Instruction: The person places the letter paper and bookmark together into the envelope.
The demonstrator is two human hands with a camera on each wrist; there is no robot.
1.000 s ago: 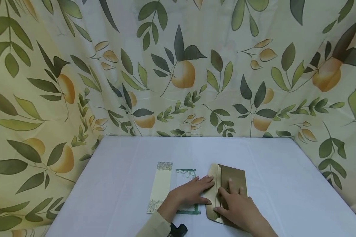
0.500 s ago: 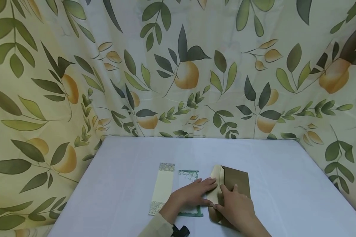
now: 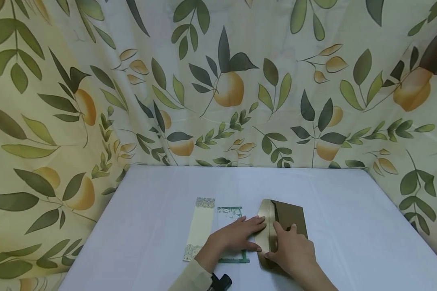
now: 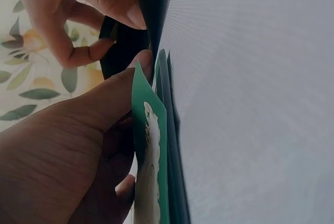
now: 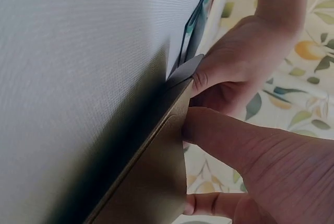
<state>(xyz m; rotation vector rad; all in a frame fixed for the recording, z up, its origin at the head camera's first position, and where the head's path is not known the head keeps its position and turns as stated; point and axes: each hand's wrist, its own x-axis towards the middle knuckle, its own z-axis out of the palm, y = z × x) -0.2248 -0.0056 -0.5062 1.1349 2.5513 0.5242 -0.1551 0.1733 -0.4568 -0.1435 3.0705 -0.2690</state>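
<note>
A gold-brown envelope (image 3: 290, 213) lies right of centre on the white table, its paler flap (image 3: 265, 208) spread to the left. My left hand (image 3: 234, 237) rests with extended fingers on the flap, its thumb near the lower corner. My right hand (image 3: 295, 247) pinches the envelope beside the flap fold, where a dark gap shows along the mouth. In the right wrist view the envelope (image 5: 156, 177) stands tilted, with shadow beneath it. Under my left wrist lies a green-bordered white card (image 3: 228, 213), partly hidden; its green edge (image 4: 141, 96) stands close by my left thumb.
Left of the card lies a long cream strip (image 3: 201, 222) with lacy patterned ends. A black device (image 3: 222, 281) sits at my left wrist. Behind the white table (image 3: 160, 190) hangs a curtain (image 3: 276, 101) printed with fruit and leaves.
My right hand has shifted from lying over the envelope's body to gripping at its flap fold, and the mouth now gapes. My left hand stays on the flap.
</note>
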